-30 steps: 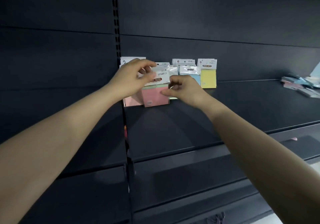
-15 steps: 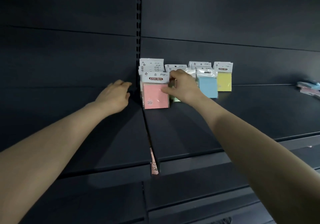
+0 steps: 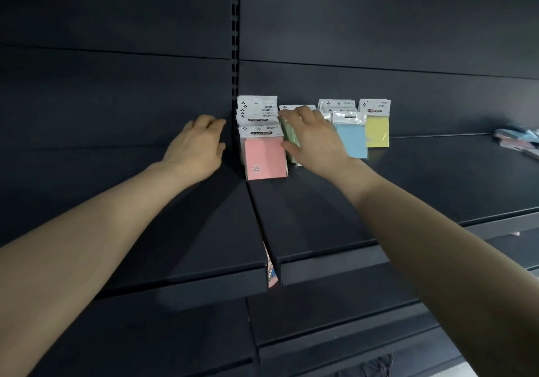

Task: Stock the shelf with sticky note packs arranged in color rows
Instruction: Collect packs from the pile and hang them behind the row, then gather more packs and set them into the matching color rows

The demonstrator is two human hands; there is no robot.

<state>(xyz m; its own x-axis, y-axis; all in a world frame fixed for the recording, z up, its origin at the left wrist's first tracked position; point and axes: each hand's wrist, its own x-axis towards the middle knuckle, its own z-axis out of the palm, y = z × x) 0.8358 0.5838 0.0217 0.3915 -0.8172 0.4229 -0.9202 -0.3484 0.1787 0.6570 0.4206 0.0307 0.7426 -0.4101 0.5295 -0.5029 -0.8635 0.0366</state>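
A: Head view. Where do the packs sit against the fingers?

B: The right hand [image 3: 316, 140] lies over the green packs [image 3: 287, 134], fingers [image 3: 291, 115] spread across their tops, thumb just beside the front pink pack [image 3: 265, 154]. Whether it grips or only rests on them, the observer cannot tell. The left hand [image 3: 198, 146] is loose and empty, fingers released, on the neighbouring shelf section just left of the slotted upright [image 3: 235, 55], apart from the pink row.

A: Counts?

B: Four colour rows at the back of the dark shelf [image 3: 320, 201]: pink, green, blue, yellow, left to right. Pink row shows about three headers, one behind another; exact count unclear. Blue pack [image 3: 351, 140] stands in front with at least one more header behind. Yellow pack [image 3: 377, 130] shows one face. The green count is hidden by the hand.

A: Anything else?

B: A loose pile of packs [image 3: 516, 140] far right on the same shelf. One pink item [image 3: 271, 274] wedged in the gap between shelf sections.
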